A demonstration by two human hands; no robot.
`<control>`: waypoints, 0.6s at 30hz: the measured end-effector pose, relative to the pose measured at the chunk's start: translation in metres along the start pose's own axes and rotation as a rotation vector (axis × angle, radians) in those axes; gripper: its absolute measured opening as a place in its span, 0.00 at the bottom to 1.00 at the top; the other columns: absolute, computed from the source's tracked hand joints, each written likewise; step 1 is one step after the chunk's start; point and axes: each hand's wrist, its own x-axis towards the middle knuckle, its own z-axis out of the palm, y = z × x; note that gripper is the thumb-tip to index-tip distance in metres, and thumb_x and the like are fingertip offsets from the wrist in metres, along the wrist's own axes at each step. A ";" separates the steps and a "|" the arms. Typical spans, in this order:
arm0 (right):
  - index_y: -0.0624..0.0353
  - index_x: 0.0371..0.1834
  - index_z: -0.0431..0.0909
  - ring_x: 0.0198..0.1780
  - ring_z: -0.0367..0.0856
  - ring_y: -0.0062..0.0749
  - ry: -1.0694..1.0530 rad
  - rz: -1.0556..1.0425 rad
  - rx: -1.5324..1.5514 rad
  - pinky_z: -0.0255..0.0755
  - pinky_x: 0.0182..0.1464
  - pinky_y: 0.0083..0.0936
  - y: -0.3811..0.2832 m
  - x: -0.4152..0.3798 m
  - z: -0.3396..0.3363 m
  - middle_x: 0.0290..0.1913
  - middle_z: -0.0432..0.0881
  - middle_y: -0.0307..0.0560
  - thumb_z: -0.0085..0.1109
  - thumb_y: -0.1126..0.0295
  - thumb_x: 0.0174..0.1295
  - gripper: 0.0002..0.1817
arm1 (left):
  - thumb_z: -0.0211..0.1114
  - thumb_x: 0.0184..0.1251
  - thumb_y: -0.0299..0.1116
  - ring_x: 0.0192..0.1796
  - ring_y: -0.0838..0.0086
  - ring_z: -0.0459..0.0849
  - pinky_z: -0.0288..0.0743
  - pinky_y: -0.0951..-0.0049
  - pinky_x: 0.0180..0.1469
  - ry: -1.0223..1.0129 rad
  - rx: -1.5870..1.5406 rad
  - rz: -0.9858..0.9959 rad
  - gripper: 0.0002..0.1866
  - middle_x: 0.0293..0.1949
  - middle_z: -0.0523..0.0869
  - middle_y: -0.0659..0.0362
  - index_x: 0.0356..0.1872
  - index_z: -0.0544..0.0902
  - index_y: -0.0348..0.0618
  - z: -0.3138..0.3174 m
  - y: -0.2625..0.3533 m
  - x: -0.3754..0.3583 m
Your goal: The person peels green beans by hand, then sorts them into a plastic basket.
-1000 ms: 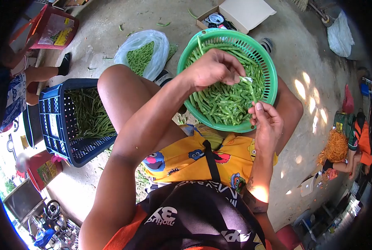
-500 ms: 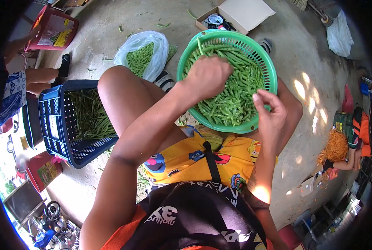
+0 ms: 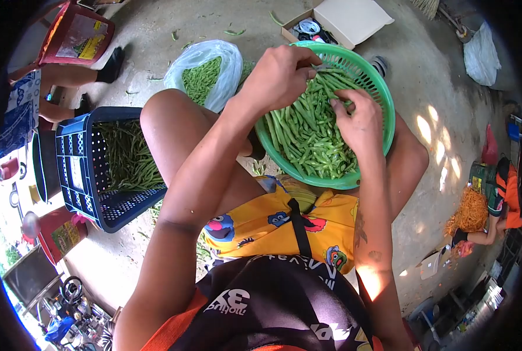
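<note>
A green plastic basket (image 3: 262,138) rests at my lap, holding long green beans (image 3: 290,126) and many short cut pieces (image 3: 325,161). Above the basket's far left side is my left hand (image 3: 281,76), its thumb and fingers pinched together; whatever lies between them is too small to make out. Lower and to the right, my right hand (image 3: 361,120) is over the beans, thumb and forefinger closed on a green bean among the others.
A dark blue crate (image 3: 76,169) of long beans stands left of my knee. Beyond it sits a clear plastic bag (image 3: 230,64) of cut beans. An open cardboard box (image 3: 354,23) lies past the basket. Another person's legs (image 3: 68,85) are at the left.
My left hand has lifted from the beans toward the basket's far left edge. My right hand has moved from the right rim in over the beans. The other person's feet have shifted.
</note>
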 end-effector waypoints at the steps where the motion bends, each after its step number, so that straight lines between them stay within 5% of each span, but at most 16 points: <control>1: 0.62 0.42 0.89 0.45 0.86 0.60 -0.017 0.039 -0.014 0.77 0.52 0.46 0.001 0.006 0.005 0.43 0.87 0.59 0.70 0.69 0.59 0.11 | 0.71 0.66 0.30 0.44 0.63 0.91 0.82 0.63 0.51 -0.026 -0.022 -0.011 0.14 0.40 0.92 0.46 0.50 0.89 0.37 -0.002 0.000 0.000; 8: 0.64 0.37 0.89 0.39 0.88 0.57 -0.086 0.063 -0.089 0.80 0.47 0.43 0.001 0.018 0.007 0.35 0.89 0.61 0.70 0.69 0.60 0.09 | 0.71 0.66 0.29 0.43 0.67 0.91 0.82 0.65 0.52 -0.053 -0.081 -0.063 0.12 0.40 0.93 0.50 0.48 0.89 0.36 -0.007 -0.005 0.003; 10: 0.64 0.37 0.89 0.36 0.90 0.45 -0.019 0.216 0.114 0.80 0.42 0.35 0.001 0.008 -0.009 0.32 0.89 0.59 0.70 0.69 0.61 0.09 | 0.71 0.66 0.28 0.43 0.73 0.89 0.81 0.69 0.51 -0.063 -0.152 -0.084 0.11 0.39 0.93 0.54 0.47 0.90 0.36 -0.007 -0.007 0.004; 11: 0.66 0.39 0.89 0.31 0.88 0.30 -0.017 0.248 0.281 0.76 0.37 0.24 0.018 0.001 -0.008 0.31 0.90 0.53 0.70 0.69 0.64 0.10 | 0.71 0.66 0.28 0.43 0.73 0.89 0.81 0.69 0.51 -0.065 -0.154 -0.082 0.11 0.39 0.93 0.54 0.47 0.90 0.36 -0.005 -0.007 0.004; 18: 0.70 0.43 0.88 0.28 0.76 0.14 0.001 0.559 0.730 0.67 0.31 0.13 0.006 -0.066 -0.058 0.30 0.87 0.39 0.67 0.70 0.70 0.11 | 0.71 0.64 0.21 0.42 0.80 0.84 0.79 0.77 0.49 -0.253 -0.513 -0.148 0.18 0.38 0.87 0.62 0.56 0.85 0.33 0.017 -0.001 0.001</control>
